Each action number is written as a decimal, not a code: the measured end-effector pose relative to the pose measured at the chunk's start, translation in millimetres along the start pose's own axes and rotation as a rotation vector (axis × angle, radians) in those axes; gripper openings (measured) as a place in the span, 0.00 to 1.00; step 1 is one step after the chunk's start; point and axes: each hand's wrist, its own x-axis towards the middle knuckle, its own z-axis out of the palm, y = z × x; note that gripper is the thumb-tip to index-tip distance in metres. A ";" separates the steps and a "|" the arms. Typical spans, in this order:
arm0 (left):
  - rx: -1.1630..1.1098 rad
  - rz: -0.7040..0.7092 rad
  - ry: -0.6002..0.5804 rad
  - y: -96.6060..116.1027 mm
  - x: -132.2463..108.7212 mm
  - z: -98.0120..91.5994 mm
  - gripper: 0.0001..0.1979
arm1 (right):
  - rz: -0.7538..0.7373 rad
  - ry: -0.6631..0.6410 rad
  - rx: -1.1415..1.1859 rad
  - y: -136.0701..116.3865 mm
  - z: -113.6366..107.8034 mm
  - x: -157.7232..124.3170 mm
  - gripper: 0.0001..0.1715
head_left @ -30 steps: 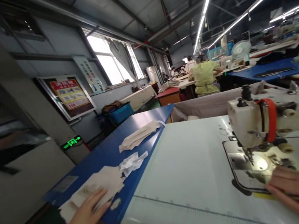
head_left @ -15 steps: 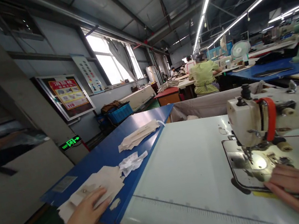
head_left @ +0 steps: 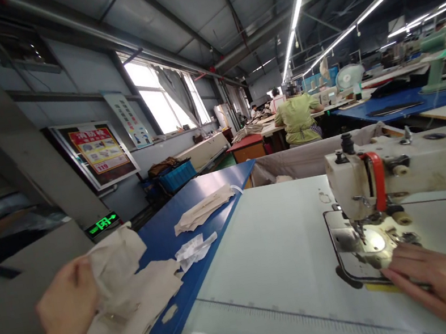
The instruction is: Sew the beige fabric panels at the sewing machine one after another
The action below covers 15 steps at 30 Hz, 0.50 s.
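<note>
A beige cloth piece (head_left: 120, 254) hangs from my left hand (head_left: 68, 298), whose fingers are closed on its edge. Beneath it lies a stack of beige cloth pieces (head_left: 150, 295) at the corner of the blue table. My right hand (head_left: 429, 274) rests beside the lit needle plate (head_left: 374, 240) of the sewing machine (head_left: 412, 162). Its fingers are bent together, and whatever may be under the fingertips is hidden.
White crumpled strips (head_left: 194, 251) and a long beige bundle (head_left: 204, 209) lie on the blue table (head_left: 208, 182). A ruler line (head_left: 292, 316) crosses the pale machine table (head_left: 273, 256). Further back, a person in a yellow-green top (head_left: 300, 119) sits near a fan (head_left: 349, 77).
My left hand has closed on a cloth piece and lifted it off the stack, up and to the left. My right hand stays by the needle plate. The view has shifted slightly.
</note>
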 end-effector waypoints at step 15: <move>-0.696 0.943 -0.393 237.7 -158.6 14.2 0.20 | 0.104 0.006 -0.115 -11.3 -4.7 16.6 0.21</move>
